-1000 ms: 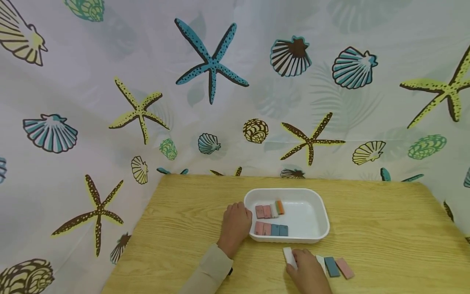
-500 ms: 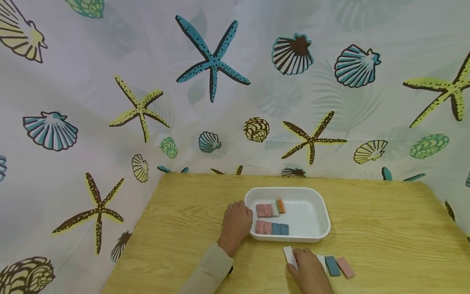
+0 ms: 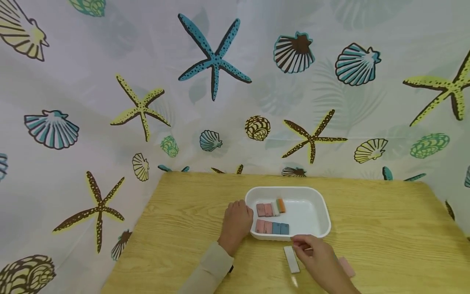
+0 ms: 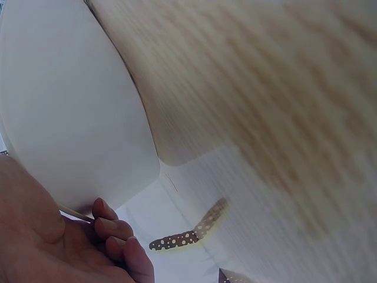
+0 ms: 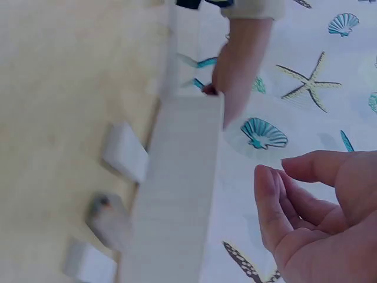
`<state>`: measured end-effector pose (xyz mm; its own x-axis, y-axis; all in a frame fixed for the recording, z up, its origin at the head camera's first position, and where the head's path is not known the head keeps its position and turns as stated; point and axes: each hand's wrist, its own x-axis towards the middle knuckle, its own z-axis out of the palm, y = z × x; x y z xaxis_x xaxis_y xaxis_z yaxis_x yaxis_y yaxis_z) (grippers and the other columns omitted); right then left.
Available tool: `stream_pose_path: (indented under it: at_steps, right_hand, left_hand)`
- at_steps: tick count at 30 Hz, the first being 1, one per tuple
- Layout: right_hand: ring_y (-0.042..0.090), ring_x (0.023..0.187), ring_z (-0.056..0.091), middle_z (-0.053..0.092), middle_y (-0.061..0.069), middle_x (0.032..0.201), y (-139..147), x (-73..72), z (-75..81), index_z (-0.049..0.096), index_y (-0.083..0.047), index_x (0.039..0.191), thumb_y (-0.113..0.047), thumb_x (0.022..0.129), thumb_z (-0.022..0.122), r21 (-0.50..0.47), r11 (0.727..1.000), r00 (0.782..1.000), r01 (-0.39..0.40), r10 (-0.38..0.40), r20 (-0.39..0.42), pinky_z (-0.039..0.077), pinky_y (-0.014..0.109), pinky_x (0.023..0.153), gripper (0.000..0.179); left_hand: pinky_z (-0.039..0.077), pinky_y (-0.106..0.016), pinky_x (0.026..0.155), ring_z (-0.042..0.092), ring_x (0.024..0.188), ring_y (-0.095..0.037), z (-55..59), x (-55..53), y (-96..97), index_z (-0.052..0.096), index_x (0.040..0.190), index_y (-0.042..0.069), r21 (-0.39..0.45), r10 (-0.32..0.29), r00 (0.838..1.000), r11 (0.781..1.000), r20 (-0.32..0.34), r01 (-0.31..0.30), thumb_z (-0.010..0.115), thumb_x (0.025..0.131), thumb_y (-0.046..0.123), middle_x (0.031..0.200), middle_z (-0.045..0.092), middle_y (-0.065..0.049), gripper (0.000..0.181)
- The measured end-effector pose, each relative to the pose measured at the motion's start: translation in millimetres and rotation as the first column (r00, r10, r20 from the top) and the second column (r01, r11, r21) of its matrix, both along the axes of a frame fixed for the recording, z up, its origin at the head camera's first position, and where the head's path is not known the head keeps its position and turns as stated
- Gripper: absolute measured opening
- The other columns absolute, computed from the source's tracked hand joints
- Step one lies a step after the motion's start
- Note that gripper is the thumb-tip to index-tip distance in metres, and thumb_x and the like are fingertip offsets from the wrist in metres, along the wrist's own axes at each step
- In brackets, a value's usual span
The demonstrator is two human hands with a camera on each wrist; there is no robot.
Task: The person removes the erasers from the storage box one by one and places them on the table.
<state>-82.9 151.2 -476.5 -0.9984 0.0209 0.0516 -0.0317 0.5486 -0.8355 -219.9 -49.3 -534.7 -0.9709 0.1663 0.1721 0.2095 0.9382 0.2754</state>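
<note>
My left hand (image 3: 236,222) holds the left end of a white tray (image 3: 324,212); in the left wrist view its fingertips curl at the tray's rim. In the tray, a back row has two pink blocks (image 3: 264,210), a white one and an orange-and-green one (image 3: 280,205). The front row has two pink blocks (image 3: 264,227) and two blue ones (image 3: 280,228). My right hand (image 3: 317,255) hovers by the tray's front rim, thumb and fingers bent toward each other with nothing between them. Beside it a white block (image 3: 291,259) lies on the table.
A pink block (image 3: 346,266) shows partly behind my right wrist. Blurred blocks (image 5: 125,152) stand along the tray's front wall in the right wrist view. A curtain printed with shells and starfish (image 3: 216,61) hangs behind the wooden table (image 3: 382,220).
My right hand has let go of the white block and moved up and forward to the tray's front rim. The blue and white blocks on the table are now hidden. My left hand stays put.
</note>
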Motion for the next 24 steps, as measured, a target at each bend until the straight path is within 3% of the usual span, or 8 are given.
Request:
stream_pose_path:
  at_steps: [3, 6, 10, 17, 24]
  right_hand:
    - [0.009, 0.081, 0.059, 0.065, -0.001, 0.088, 8.6, -6.0, 13.1, 0.067, -0.007, 0.101, -0.005, 0.086, 0.064, 0.001, 1.000, 1.000, 0.009, -0.009, -0.020, 0.049, 0.020, 0.070, 0.016]
    - [0.010, 0.082, 0.060, 0.065, -0.002, 0.089, 17.7, -15.7, 16.8, 0.067, -0.009, 0.102, -0.008, 0.087, 0.063, 0.040, 0.999, 1.000, 0.006, -0.005, -0.028, 0.049, 0.020, 0.069, 0.015]
    - [0.013, 0.085, 0.061, 0.066, 0.001, 0.094, 29.7, -31.8, 7.2, 0.066, -0.006, 0.105, -0.007, 0.088, 0.061, 0.048, 0.999, 0.999, -0.008, 0.010, -0.030, 0.049, 0.022, 0.071, 0.018]
    - [0.021, 0.092, 0.062, 0.066, 0.012, 0.103, 41.2, -56.1, -12.6, 0.061, 0.002, 0.115, -0.011, 0.090, 0.059, -0.024, 0.998, 0.994, -0.057, 0.059, 0.093, 0.049, 0.024, 0.071, 0.028]
    - [0.026, 0.095, 0.061, 0.062, 0.020, 0.106, 36.5, -84.5, -22.4, 0.055, 0.011, 0.117, -0.006, 0.090, 0.056, -0.084, 0.994, 0.986, -0.065, 0.077, 0.147, 0.050, 0.028, 0.075, 0.032]
  left_hand:
    - [0.041, -0.038, 0.070, 0.047, 0.077, -0.024, -0.5, 0.5, 0.0, 0.055, 0.093, -0.001, -0.005, 0.001, 1.000, 1.000, 0.018, -0.001, 0.041, 0.095, 0.025, 0.079, 0.052, -0.009, 0.029]
    - [0.041, -0.038, 0.070, 0.048, 0.078, -0.024, -0.2, 0.4, -0.1, 0.056, 0.094, -0.001, -0.002, 0.006, 1.000, 1.000, 0.029, -0.006, 0.041, 0.095, 0.025, 0.080, 0.052, -0.009, 0.030]
    - [0.041, -0.038, 0.071, 0.048, 0.078, -0.024, -0.1, -0.7, -0.3, 0.056, 0.096, -0.001, -0.003, 0.010, 1.000, 1.000, 0.027, -0.010, 0.041, 0.095, 0.025, 0.082, 0.054, -0.010, 0.030]
    - [0.040, -0.038, 0.069, 0.047, 0.076, -0.024, 0.8, -0.8, -0.2, 0.056, 0.092, 0.000, 0.009, 0.003, 1.000, 1.000, 0.010, -0.004, 0.044, 0.094, 0.024, 0.080, 0.053, -0.009, 0.027]
    - [0.040, -0.036, 0.068, 0.046, 0.075, -0.023, 4.8, -1.2, -0.4, 0.056, 0.091, 0.000, -0.001, -0.002, 1.000, 1.000, -0.019, 0.002, 0.044, 0.095, 0.023, 0.079, 0.052, -0.009, 0.026]
